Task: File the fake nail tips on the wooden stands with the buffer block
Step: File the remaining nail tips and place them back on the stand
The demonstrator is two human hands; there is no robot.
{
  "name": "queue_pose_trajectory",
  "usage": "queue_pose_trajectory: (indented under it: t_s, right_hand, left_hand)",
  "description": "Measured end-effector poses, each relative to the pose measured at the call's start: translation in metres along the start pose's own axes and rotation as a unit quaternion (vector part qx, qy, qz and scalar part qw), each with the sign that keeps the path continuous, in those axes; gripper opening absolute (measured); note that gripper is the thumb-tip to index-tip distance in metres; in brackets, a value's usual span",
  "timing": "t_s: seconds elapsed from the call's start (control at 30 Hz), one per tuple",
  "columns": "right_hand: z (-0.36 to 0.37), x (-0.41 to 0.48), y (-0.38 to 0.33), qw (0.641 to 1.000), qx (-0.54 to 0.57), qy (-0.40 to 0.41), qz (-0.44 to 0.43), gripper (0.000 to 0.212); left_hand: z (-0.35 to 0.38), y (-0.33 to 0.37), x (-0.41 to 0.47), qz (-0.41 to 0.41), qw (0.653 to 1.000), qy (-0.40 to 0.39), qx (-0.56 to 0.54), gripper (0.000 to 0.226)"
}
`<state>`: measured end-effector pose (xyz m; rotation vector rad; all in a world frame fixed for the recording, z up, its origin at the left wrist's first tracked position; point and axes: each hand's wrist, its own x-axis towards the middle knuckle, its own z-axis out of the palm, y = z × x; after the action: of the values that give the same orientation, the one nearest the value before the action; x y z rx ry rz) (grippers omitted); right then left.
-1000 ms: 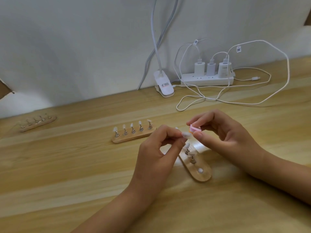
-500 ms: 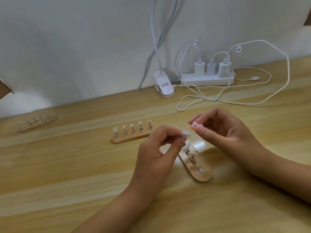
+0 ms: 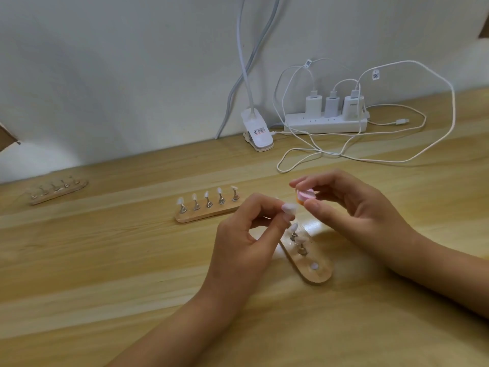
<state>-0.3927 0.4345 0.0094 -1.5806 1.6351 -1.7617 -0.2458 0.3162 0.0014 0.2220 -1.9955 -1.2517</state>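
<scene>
Buffer block (image 3: 306, 196), only pink-orange edge visible

No text legible: sticker (image 3: 258, 131) on lamp clip (image 3: 262, 144), 2 cable tags (image 3: 308, 63) show print too small.

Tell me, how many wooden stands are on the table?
3. The far-left stand lies near the wall; the middle stand holds five nail tips; the nearest stand is partly hidden by the left hand.

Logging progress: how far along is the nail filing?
Done: unclear; filed tips cannot be told apart. In hand: left hand pinches one tip, right hand holds the buffer block beside it. Left, perhaps: two visible tips on the near stand, five on the middle stand.
</scene>
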Motion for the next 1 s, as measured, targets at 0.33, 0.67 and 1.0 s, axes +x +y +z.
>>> queue_pose_trajectory:
  t_s: [0.33,0.67,1.0]
  right_hand:
    - [-0.0031,0.0023,0.0028,0.998,-0.031,0.023,-0.040,0.018]
    - [-0.0001,0.0008,0.0046,0.995,-0.028,0.014,-0.090,0.042]
    - [-0.0033,-0.0015,0.0037,0.967,-0.171,-0.025,-0.188,0.016]
  left_hand:
    - [-0.0010,0.0025,-0.0016,-0.024,1.000,-0.011,-0.003,0.004]
    - [-0.0003,0.0038,-0.0032,-0.049,0.998,-0.013,-0.025,0.005]
    - [-0.0020,0.0019,-0.0027,-0.047,0.999,-0.009,-0.002,0.003]
